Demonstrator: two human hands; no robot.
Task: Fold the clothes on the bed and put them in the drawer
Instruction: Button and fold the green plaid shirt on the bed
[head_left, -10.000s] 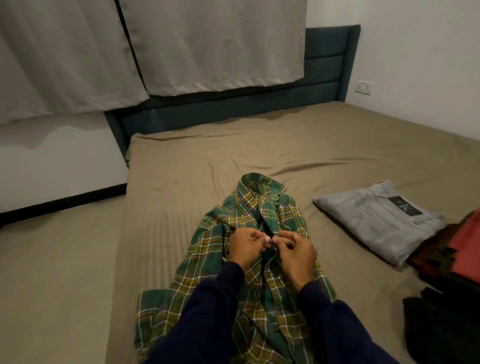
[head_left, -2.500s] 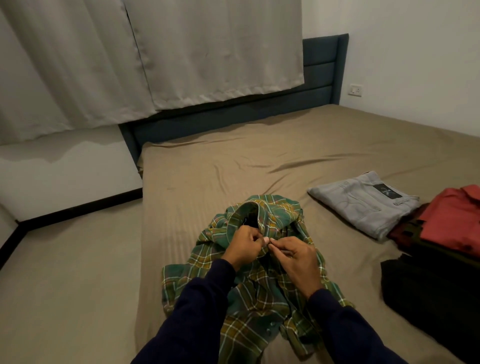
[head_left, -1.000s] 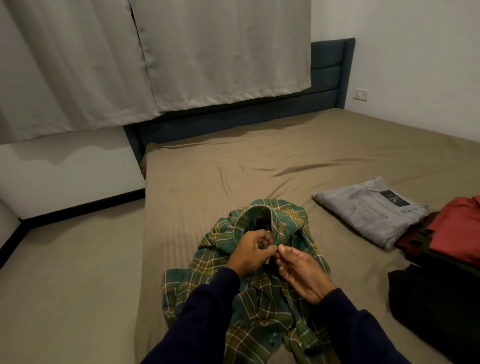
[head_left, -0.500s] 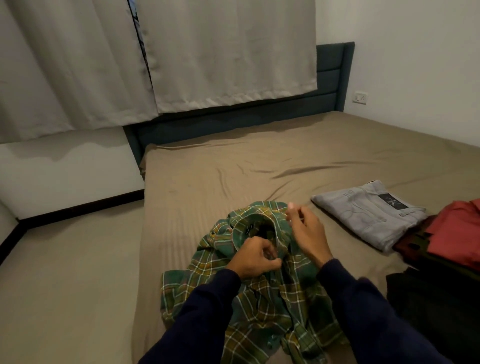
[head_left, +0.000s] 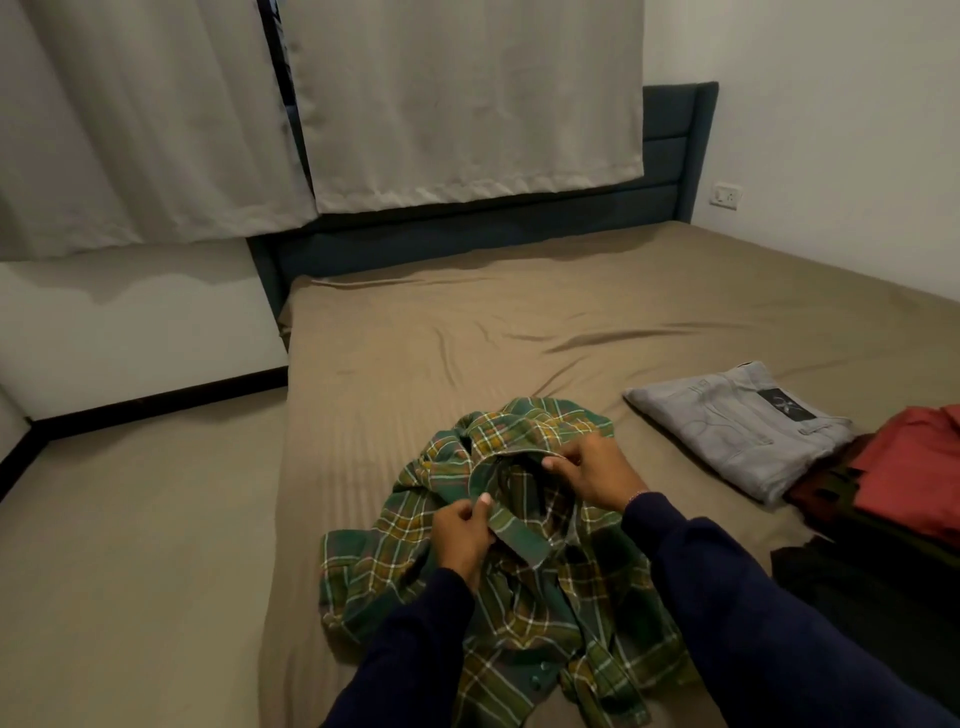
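A green and yellow plaid shirt (head_left: 524, 587) lies crumpled on the brown bed (head_left: 467, 322) near its front left edge, collar pointing away from me. My left hand (head_left: 462, 535) pinches the left collar tip between thumb and fingers. My right hand (head_left: 592, 470) grips the right side of the collar, fingers curled over its edge. Both hands are apart, holding the collar spread open. No drawer is in view.
Folded grey trousers (head_left: 737, 426) lie to the right on the bed. Beyond them sit a red garment (head_left: 914, 467) on a dark pile and a black garment (head_left: 872, 597). A dark headboard (head_left: 670, 150) and curtains (head_left: 457, 93) stand at the back; floor lies left.
My hands left the buttons at the shirt front. The right hand reached up and took the right side of the collar; the left hand moved to the left collar tip.
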